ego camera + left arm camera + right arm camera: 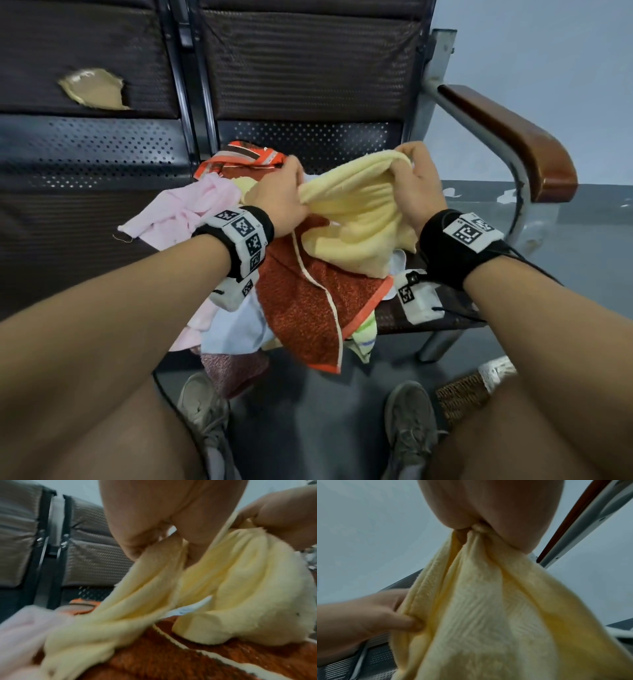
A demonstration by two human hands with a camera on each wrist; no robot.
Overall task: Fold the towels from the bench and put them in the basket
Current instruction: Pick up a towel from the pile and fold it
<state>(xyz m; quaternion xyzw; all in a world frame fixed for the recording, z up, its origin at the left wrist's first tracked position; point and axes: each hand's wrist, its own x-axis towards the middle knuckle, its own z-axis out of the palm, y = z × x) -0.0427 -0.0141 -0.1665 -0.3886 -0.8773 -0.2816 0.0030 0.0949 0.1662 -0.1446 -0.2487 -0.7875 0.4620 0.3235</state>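
Both hands, left hand (281, 192) and right hand (419, 181), pinch yellow towel (356, 219) bunched between them above towel pile (308, 301).

Soft cloth heaped on a worn metal-and-padding tabletop (102, 164).

Yellow towel (356, 219): fluffy matt terry, ribbed weave. Rust-red towel (308, 305): coarse looped pile, smooth cream piping. Pink cloth (191, 212): thin, frayed. Seat pan: perforated painted metal; backrest padding torn. Armrest (513, 137): glossy brown wood on chipped grey metal.
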